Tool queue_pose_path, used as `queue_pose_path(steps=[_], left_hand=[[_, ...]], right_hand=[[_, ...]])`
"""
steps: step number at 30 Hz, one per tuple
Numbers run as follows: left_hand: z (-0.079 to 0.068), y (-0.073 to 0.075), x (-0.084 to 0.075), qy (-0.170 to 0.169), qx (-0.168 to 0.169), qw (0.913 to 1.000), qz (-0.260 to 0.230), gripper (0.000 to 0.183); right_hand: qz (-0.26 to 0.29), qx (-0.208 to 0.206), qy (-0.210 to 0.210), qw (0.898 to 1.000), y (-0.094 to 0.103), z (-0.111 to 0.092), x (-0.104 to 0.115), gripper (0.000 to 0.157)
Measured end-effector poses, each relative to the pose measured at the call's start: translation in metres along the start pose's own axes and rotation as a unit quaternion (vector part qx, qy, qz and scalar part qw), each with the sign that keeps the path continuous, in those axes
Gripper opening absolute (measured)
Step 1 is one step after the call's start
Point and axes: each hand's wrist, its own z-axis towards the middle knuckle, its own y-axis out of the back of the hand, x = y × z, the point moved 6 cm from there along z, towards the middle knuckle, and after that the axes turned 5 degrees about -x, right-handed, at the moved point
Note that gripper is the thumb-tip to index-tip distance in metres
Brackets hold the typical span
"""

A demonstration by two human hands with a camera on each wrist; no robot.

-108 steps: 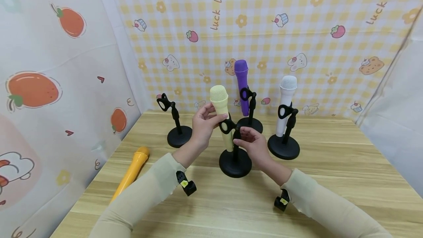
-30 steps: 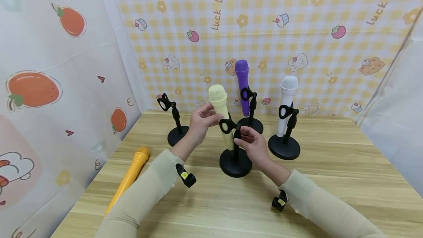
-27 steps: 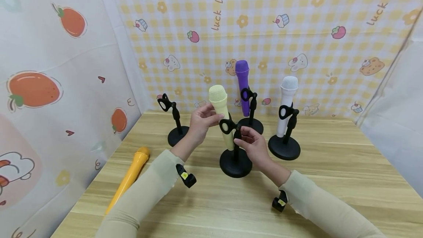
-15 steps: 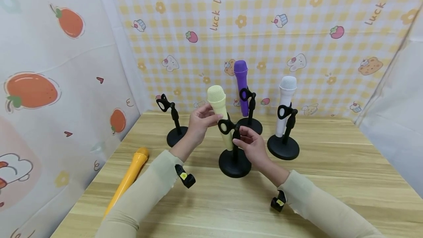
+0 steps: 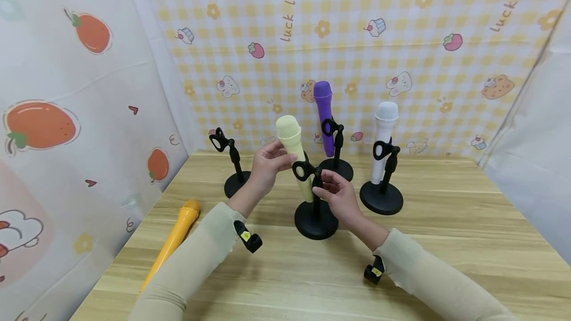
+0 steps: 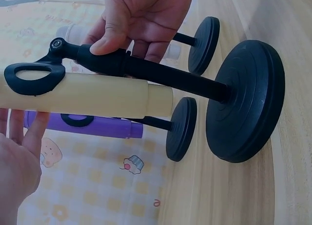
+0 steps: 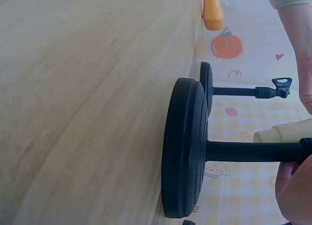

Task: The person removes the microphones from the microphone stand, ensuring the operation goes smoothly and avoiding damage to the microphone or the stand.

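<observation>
A pale yellow microphone (image 5: 290, 130) sits tilted in the clip of a black microphone stand (image 5: 316, 221) at the middle of the table. My left hand (image 5: 267, 165) holds the microphone just below its head, thumb on the near side and fingers behind. With thumb and fingers my right hand (image 5: 338, 194) grips the stand's upper post, under the clip joint. In the left wrist view the microphone's barrel (image 6: 107, 94) passes through the clip ring, its tail end free beside the post. Part of the left fingers is hidden behind the microphone.
Behind stand a purple microphone (image 5: 323, 100) and a white microphone (image 5: 384, 123), each in a black stand. At the back left is a black stand (image 5: 237, 182) with a bare clip. An orange microphone (image 5: 176, 237) lies at the left, partly behind the left sleeve.
Since the earliest frame, the yellow microphone's head has leaned slightly further left, the left hand with it. The right hand keeps its grip on the post. The view has shifted slightly.
</observation>
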Motion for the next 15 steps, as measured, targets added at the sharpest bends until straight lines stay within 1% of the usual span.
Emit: queue_pose_path(steps=[7,15], left_hand=[[0.0005,0.0025,-0.0012,0.002,-0.003,1.0000,0.000,0.046],[0.0021,0.0008,-0.0071,-0.002,-0.002,0.9999,0.011,0.046]], right_hand=[[-0.003,-0.002,-0.001,1.000,-0.0016,-0.0008,-0.0006,0.040],[-0.001,-0.011,0.002,1.000,-0.0008,-0.0009,0.0005,0.040]])
